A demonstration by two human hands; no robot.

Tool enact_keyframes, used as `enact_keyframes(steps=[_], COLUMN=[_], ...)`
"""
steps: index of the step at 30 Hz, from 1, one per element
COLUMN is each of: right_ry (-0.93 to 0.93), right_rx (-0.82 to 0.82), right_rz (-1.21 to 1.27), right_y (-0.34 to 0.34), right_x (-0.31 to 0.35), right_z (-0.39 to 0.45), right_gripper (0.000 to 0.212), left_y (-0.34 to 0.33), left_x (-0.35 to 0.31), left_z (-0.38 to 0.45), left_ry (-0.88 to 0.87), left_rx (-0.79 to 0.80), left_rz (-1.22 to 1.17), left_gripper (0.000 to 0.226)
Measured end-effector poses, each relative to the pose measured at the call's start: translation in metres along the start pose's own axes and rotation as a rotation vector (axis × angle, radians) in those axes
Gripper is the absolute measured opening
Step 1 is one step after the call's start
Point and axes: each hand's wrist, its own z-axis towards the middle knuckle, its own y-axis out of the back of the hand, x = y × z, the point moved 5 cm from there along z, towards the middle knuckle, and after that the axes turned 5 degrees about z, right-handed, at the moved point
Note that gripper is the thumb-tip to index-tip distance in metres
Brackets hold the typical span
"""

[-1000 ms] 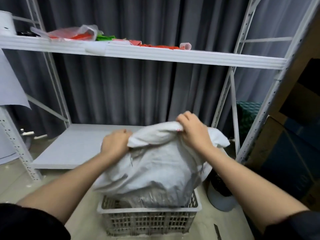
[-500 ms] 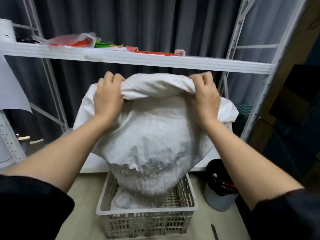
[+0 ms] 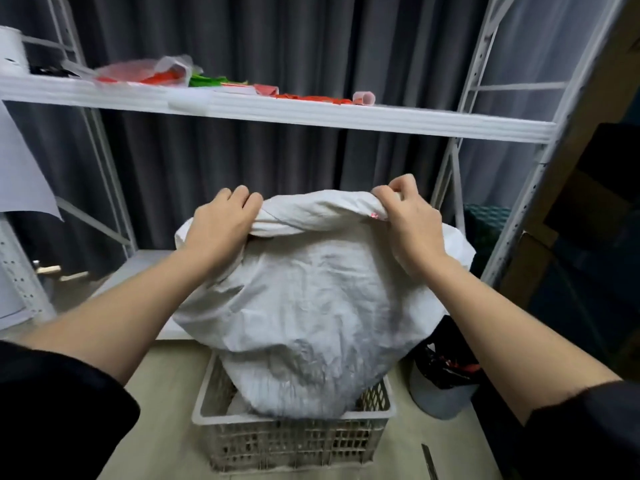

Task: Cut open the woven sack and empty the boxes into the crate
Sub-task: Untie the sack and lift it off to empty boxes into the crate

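Observation:
A white woven sack [image 3: 311,306] hangs bulging over a white lattice crate [image 3: 294,441] on the floor, its lower end down inside the crate. My left hand [image 3: 221,223] grips the bunched top edge of the sack on the left. My right hand [image 3: 412,220] grips the same edge on the right. Both arms reach forward with dark sleeves pushed up. The boxes are hidden inside the sack; something pale [image 3: 239,403] shows at the crate's left inside.
A white metal rack stands behind, its upper shelf [image 3: 346,116] holding red and green packets, its lower shelf [image 3: 138,268] just behind the sack. A grey bin with a black liner [image 3: 443,382] sits right of the crate. Cardboard boxes [image 3: 571,237] stack at right. A thin blade-like tool [image 3: 429,460] lies on the floor.
Both hands raised the sack high from the crate half a second ago, then lowered it part way; its lower end sits inside the crate again.

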Motion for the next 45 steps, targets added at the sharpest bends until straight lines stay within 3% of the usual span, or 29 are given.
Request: enact_keyframes(steps=[3, 6, 8, 10, 11, 13, 15, 17, 20, 23, 29, 32, 36, 38, 40, 42, 45], right_ry=[-0.089, -0.149, -0.073, -0.033, -0.02, -0.004, -0.011, -0.007, 0.158, 0.187, 0.137, 0.107, 0.02, 0.03, 0.009, -0.01, -0.092], right_rx=[-0.037, -0.075, -0.085, -0.095, -0.093, -0.089, -0.079, -0.063, 0.038, 0.166, 0.474, 0.634, 0.693, 0.722, 0.767, 0.748, 0.768], right_rz=[0.077, 0.151, 0.104, 0.092, 0.102, 0.116, 0.104, 0.05, -0.111, -0.092, -0.186, -0.122, 0.009, -0.012, -0.062, -0.161, -0.291], right_y=[-0.003, -0.003, -0.002, -0.003, -0.005, -0.008, -0.008, -0.007, -0.017, -0.038, -0.099, -0.113, -0.123, -0.131, -0.136, -0.137, -0.145], right_x=[-0.007, -0.023, -0.024, -0.023, -0.022, -0.019, -0.022, -0.027, -0.027, -0.021, -0.036, -0.042, -0.044, -0.044, -0.048, -0.056, -0.075], right_z=[-0.006, -0.01, -0.016, -0.019, -0.02, -0.021, -0.022, -0.026, -0.041, -0.063, -0.109, -0.129, -0.135, -0.134, -0.134, -0.132, -0.133], right_gripper=[0.011, 0.019, 0.031, 0.039, 0.041, 0.043, 0.044, 0.047, 0.059, 0.038, 0.081, 0.074, 0.044, 0.036, 0.051, 0.082, 0.121], left_y=[-0.006, -0.022, -0.037, -0.047, -0.05, -0.056, -0.055, -0.043, -0.026, -0.031, -0.056, -0.058, -0.069, -0.08, -0.089, -0.094, -0.096], left_x=[-0.002, 0.015, 0.031, 0.034, 0.031, 0.021, 0.013, 0.019, 0.033, 0.032, 0.019, 0.024, 0.016, -0.004, -0.024, -0.033, -0.039], left_z=[0.002, -0.012, -0.027, -0.042, -0.046, -0.049, -0.045, -0.036, -0.029, -0.037, -0.082, -0.093, -0.078, -0.073, -0.078, -0.084, -0.091], left_ry=[-0.013, 0.054, 0.139, 0.167, 0.164, 0.146, 0.152, 0.249, 0.481, 0.611, 0.255, 0.059, 0.206, 0.116, 0.014, 0.004, -0.011], left_rx=[0.049, 0.344, 0.595, 0.77, 0.795, 0.792, 0.657, 0.431, 0.158, 0.142, 0.436, 0.468, 0.571, 0.649, 0.75, 0.784, 0.793], left_rz=[-0.135, -0.4, -0.488, -0.47, -0.417, -0.259, -0.1, -0.093, -0.257, -0.387, -0.621, -0.522, -0.529, -0.48, -0.48, -0.492, -0.456], left_gripper=[0.042, 0.088, 0.113, 0.122, 0.115, 0.071, 0.027, 0.012, 0.01, 0.008, 0.053, 0.054, 0.037, 0.038, 0.043, 0.05, 0.084])
